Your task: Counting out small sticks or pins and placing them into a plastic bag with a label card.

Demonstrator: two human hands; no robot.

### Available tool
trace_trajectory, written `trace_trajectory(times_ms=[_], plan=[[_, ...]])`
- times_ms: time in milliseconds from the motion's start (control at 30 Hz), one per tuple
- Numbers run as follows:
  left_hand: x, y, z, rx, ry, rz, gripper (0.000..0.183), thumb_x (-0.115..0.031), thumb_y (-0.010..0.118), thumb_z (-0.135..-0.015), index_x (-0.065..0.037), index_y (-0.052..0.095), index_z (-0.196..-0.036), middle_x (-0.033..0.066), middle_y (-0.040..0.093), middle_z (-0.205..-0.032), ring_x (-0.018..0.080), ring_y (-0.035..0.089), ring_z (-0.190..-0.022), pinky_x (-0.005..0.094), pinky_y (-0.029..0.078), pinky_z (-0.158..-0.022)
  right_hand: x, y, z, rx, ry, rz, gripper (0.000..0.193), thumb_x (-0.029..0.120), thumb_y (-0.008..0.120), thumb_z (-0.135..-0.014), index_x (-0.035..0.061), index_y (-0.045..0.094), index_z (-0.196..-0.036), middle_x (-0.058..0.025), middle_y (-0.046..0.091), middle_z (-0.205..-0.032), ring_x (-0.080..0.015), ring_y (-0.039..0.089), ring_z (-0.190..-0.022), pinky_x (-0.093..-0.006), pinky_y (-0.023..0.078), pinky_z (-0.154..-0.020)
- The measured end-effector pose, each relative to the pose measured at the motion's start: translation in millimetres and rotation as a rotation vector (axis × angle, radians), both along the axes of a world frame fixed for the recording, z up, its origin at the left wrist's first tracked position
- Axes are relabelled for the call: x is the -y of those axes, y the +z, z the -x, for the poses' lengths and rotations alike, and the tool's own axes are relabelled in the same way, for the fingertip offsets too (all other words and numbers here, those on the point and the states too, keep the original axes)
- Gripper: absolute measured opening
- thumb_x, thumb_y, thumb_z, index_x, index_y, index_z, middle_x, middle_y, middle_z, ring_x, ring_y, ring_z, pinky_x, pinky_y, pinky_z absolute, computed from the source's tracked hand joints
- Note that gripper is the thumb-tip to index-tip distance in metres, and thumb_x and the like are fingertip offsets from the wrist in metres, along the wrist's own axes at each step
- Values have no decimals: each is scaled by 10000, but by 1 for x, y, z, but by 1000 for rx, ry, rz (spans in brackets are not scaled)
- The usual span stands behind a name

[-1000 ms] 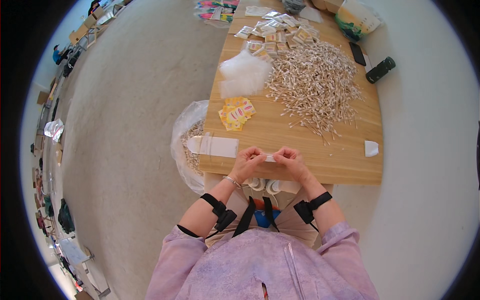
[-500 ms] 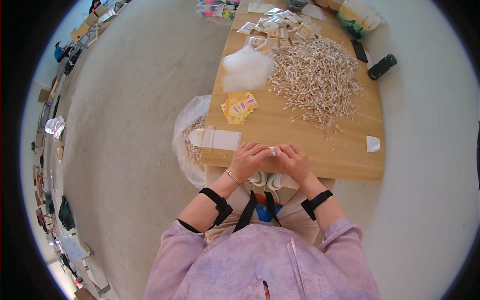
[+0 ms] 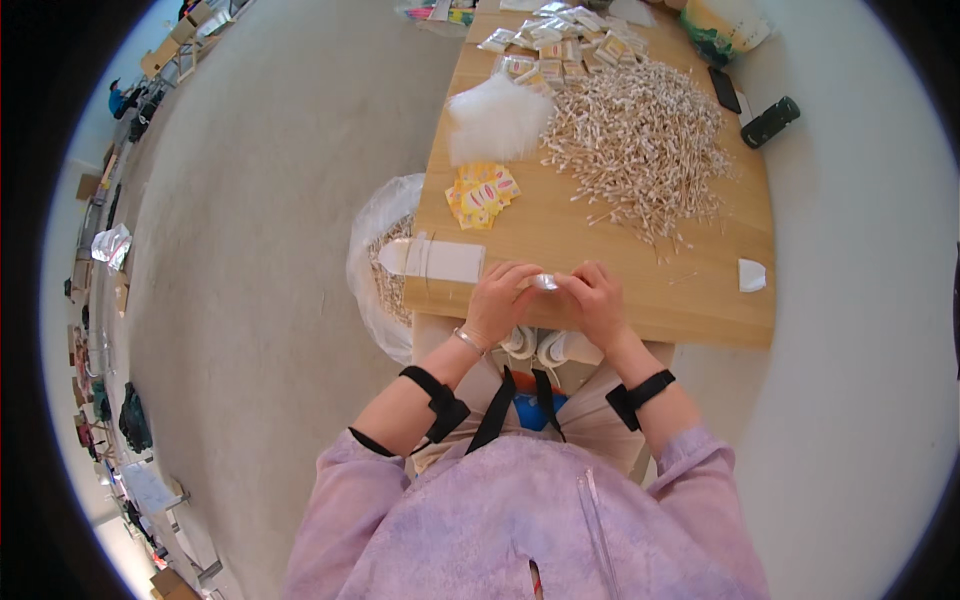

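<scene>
My left hand (image 3: 500, 303) and my right hand (image 3: 596, 300) meet over the table's near edge. Between their fingertips they pinch a small shiny plastic bag (image 3: 544, 282), mostly covered by the fingers; its contents cannot be made out. Left of my left hand lies a white card strip with a rounded end (image 3: 445, 260), thin bands across it. Beyond that are yellow printed cards (image 3: 482, 196) and a stack of clear plastic bags (image 3: 495, 122). A large heap of cotton swabs (image 3: 640, 150) spreads over the table further right.
Filled swab packets (image 3: 570, 50) lie at the table's far end. By the wall are a black phone (image 3: 725, 90), a dark bottle (image 3: 770, 122) and a green-and-yellow bag (image 3: 722, 35). A white scrap (image 3: 752, 275) lies right. A clear sack of swabs (image 3: 385, 270) stands beside the table's left edge.
Both hands have lifted and tilted slightly, and more of the shiny bag shows between the fingertips. The view has shifted a little, so the table sits higher in it.
</scene>
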State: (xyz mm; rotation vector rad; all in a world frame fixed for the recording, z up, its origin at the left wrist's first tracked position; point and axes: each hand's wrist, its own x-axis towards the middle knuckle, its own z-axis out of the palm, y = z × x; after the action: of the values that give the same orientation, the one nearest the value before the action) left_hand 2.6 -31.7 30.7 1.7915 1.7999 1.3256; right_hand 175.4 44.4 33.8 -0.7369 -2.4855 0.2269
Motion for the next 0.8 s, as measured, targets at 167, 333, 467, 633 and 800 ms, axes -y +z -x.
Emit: trace_trajectory(times_ms=[167,333,467,633,800], plan=[[2,-11,4,324,-28,180,133,-40,685,-792,-30,656,-921,93,653,-891,186,626,-791,278,507,-694,8,16,14,-249,-92,340,99,117,686,-750,89,659,-842,-59,563,-840,-280,536,-855,-366,459,-748],[0,-4,0,387,-14,154,90,-61,670,-794,-28,646,-874,108,637,-844,234,618,-751,291,509,-655,3,12,20,-200,-45,390,71,99,673,-749,90,654,-817,-67,568,-818,-279,531,-854,-371,454,-749],[1,-8,2,338,-36,164,57,-33,648,-797,-27,635,-852,103,631,-841,226,613,-748,291,511,-650,2,10,21,-139,-8,391,31,83,659,-753,89,642,-778,-71,569,-799,-276,527,-841,-375,450,-743],[-3,-16,4,366,-31,215,64,-30,638,-801,-29,622,-863,97,628,-845,218,609,-766,289,510,-650,1,2,16,-217,-58,437,39,79,669,-729,84,639,-753,-75,548,-756,-279,527,-804,-373,444,-701],[0,-14,6,397,-87,201,151,-29,675,-796,-27,646,-944,83,652,-918,150,616,-805,259,504,-705,-1,2,8,-240,-41,489,53,62,677,-700,73,631,-724,-79,532,-728,-286,525,-769,-372,437,-666]])
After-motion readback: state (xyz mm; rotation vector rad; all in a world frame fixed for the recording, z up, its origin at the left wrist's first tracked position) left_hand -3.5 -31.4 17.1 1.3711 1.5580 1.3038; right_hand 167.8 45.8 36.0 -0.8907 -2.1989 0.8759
